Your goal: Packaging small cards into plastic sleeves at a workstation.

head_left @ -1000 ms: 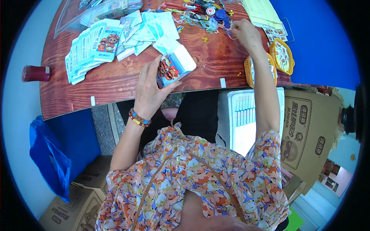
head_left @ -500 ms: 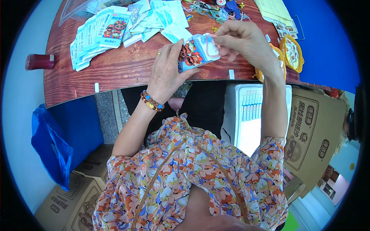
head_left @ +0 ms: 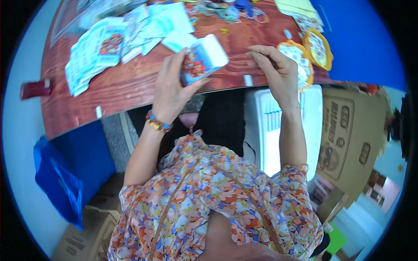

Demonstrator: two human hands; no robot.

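Observation:
My left hand (head_left: 170,80) is wrapped around a small blue-and-white printed box (head_left: 193,65) with colourful cartoon figures on its side. Thumb and fingers grip its two sides, and a white end or flap (head_left: 215,50) faces up and to the right. The box is held tilted over the table's front edge. Apart from it, my right hand (head_left: 278,71) hovers beside the nearer yellow basket (head_left: 308,69) of small pale pieces. Its fingers are half curled, slightly blurred, with gaps between the tips, and nothing shows in them.
Flat printed cartons (head_left: 96,50) fan out at the left of the wooden table (head_left: 130,93), beside pale blue packets (head_left: 167,21). Coloured cords (head_left: 217,11) lie at the back. A second yellow basket (head_left: 328,58) and a dark red jar (head_left: 35,89) stand near the edges. A white foam box (head_left: 257,143) sits below.
My right hand has moved away from the box, toward the yellow baskets. The pink looped piece it held at the box is out of sight. My left hand still holds the box; the view has shifted.

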